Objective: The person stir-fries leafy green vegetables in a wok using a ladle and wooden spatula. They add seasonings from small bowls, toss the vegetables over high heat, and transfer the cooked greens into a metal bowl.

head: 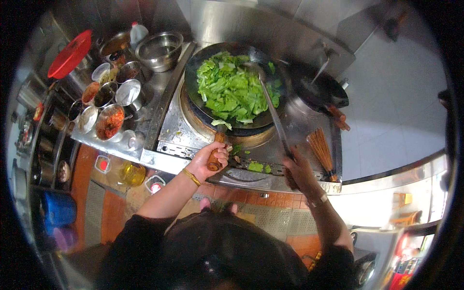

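Note:
A wok [195,78] full of chopped leafy greens [232,87] sits on the round burner of a steel range. My left hand [208,161] is wrapped around the wok's wooden handle [215,156]. In my right hand [299,168] is the long handle of a wok ladle [270,98], which reaches up over the right side of the wok. The ladle's bowl rests among the greens near the far right, partly blurred. One pale leaf piece [221,124] hangs on the near rim, and green scraps [256,166] lie on the range's front edge.
To the left, several seasoning bowls, one with chopped red chili [110,122], crowd a steel counter beside a steel basin [159,50]. A second dark wok [319,87] and a bamboo wok brush [320,152] are at right. An oil jug [132,174] stands below the counter.

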Motion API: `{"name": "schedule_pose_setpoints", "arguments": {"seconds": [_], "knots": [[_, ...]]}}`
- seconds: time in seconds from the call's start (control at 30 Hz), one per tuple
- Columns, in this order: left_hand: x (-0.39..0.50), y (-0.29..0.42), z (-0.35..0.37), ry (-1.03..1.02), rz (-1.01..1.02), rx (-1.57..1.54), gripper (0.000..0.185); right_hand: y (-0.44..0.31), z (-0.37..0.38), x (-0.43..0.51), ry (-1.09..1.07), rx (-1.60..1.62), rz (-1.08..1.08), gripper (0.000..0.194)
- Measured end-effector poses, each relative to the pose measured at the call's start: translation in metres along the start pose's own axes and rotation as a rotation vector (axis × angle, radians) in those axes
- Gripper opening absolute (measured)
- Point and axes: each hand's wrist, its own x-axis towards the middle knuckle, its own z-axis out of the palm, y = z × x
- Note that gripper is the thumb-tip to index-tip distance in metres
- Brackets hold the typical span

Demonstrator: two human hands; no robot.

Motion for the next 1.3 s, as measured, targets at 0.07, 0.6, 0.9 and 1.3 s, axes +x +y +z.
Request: {"name": "schedule_pose_setpoints", "arguments": {"seconds": [0.07, 0.6, 0.9, 1.3], "knots": [[0.002, 0.002, -0.002, -0.063, -0.033, -0.036, 0.005, -0.001, -0.009, -0.046, 0.03, -0.219, 0.125, 0.039], [-0.108, -0.071, 0.123, 0.031, 0.034, -0.028, 0.02, -0.042, -0.044, -0.113, 0.135, -0.028, -0.044, 0.042], [-0.102, -0.084, 0.025, -0.308, 0.009, 0.506, 0.021, -0.053, -0.068, -0.142, 0.173, -0.143, -0.061, 0.053], [0.018, -0.018, -0.006, -0.093, -0.004, 0.023, 0.008, -0.033, -0.035, -0.058, -0.043, -0.272, 0.148, 0.041]]}}
